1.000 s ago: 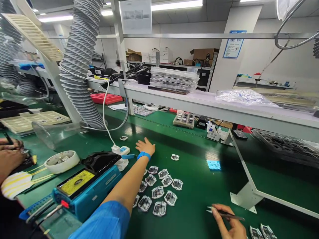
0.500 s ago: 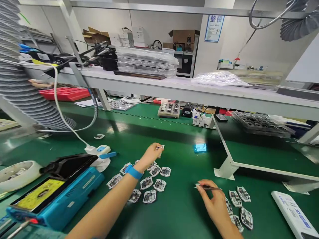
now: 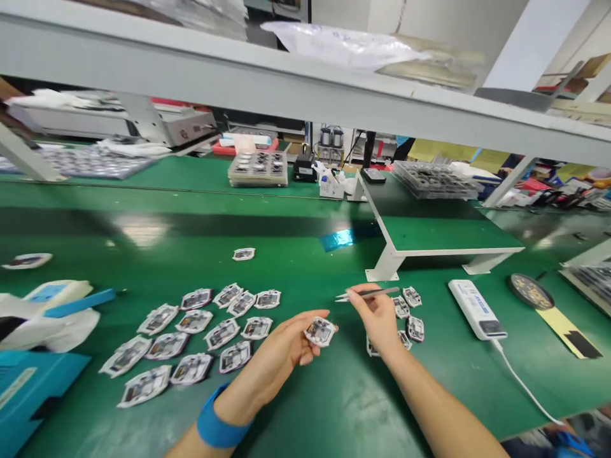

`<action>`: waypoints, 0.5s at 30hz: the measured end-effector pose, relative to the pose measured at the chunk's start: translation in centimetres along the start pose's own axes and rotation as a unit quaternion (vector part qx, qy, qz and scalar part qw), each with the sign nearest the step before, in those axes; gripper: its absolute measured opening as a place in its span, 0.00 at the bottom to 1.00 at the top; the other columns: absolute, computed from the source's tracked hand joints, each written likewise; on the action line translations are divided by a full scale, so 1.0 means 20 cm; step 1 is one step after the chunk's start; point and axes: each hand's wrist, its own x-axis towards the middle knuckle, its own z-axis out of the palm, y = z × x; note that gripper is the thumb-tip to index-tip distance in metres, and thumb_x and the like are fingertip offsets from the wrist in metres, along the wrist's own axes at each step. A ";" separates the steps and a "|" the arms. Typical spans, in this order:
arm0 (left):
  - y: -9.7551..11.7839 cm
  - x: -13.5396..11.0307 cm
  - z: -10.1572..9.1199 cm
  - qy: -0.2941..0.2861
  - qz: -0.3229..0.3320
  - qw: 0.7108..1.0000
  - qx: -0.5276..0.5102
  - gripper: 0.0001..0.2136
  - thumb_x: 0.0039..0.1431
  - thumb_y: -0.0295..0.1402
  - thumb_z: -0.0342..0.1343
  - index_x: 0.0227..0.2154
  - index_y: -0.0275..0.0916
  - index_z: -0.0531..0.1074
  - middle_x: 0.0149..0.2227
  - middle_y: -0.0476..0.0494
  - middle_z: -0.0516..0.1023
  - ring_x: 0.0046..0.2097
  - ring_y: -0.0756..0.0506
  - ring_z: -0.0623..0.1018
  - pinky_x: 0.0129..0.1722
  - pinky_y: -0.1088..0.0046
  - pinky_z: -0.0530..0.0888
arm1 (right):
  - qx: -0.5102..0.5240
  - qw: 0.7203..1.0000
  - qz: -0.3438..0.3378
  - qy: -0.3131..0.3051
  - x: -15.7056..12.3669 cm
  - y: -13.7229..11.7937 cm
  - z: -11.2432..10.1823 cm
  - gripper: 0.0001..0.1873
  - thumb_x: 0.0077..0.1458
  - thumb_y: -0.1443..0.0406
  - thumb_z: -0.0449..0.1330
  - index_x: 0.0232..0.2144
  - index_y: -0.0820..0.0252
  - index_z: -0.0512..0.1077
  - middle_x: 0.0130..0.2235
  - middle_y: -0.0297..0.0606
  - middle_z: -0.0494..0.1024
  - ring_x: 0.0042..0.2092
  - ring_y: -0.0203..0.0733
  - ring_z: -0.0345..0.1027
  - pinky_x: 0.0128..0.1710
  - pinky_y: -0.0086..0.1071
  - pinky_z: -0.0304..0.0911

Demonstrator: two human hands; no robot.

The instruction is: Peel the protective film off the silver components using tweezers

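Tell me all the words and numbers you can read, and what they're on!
None are readable.
White device: blue lettering, too blurred.
Small white box at the back: dark marks, too small.
Teal machine: pale label, too blurred.
Part in the left hand: no readable text.

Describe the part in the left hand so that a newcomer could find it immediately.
Above the green bench, find the blue wristband. Just beyond it, the left hand holds a small white-rimmed part. Unlike the similar parts lying on the bench, this one is in a hand.
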 end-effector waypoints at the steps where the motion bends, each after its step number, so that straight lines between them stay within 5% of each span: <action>1: 0.00 -0.01 0.00 0.000 0.002 1.000 -0.024 0.22 0.48 0.44 0.65 0.44 0.36 0.76 0.32 0.42 0.82 0.27 0.49 0.74 0.22 0.76 0.64 | 0.017 1.000 0.009 0.004 0.00 0.00 0.00 0.10 0.51 0.58 0.67 0.30 0.59 0.76 0.32 0.37 0.80 0.35 0.43 0.75 0.38 0.36 0.70; 7: -0.02 -0.05 0.00 -0.007 0.009 0.997 -0.074 0.21 0.48 0.36 0.68 0.45 0.39 0.72 0.37 0.41 0.83 0.41 0.41 0.80 0.43 0.67 0.72 | 0.067 0.998 0.009 -0.011 -0.05 -0.04 0.01 0.09 0.51 0.59 0.68 0.30 0.57 0.76 0.34 0.37 0.82 0.38 0.42 0.76 0.41 0.36 0.70; 15: -0.02 -0.04 -0.01 0.047 0.032 0.998 -0.022 0.22 0.47 0.41 0.67 0.45 0.37 0.76 0.27 0.48 0.77 0.29 0.47 0.70 0.28 0.71 0.65 | 0.016 0.994 0.014 -0.105 -0.11 -0.06 0.03 0.09 0.53 0.58 0.66 0.32 0.57 0.77 0.34 0.38 0.82 0.38 0.44 0.76 0.42 0.37 0.70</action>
